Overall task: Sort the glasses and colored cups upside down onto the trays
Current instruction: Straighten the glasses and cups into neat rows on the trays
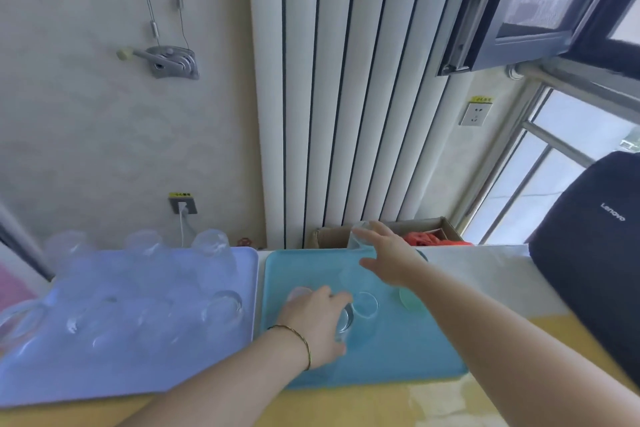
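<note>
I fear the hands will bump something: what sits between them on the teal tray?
In the head view, a clear glass stands on the teal tray between the left hand and the right hand.

- Light purple tray (138, 374) with clear glasses (223, 305)
- Bright blue tray (398, 357)
- Pale green cup (410, 302)
- Yellow table (381, 406) with white patches
- Black bag (588, 253) with white letters
- White wall heater (346, 97) with dark stripes up and down
- Gold bracelet (301, 340)
- Brown box (332, 236) with something orange-red (426, 239) inside
</note>
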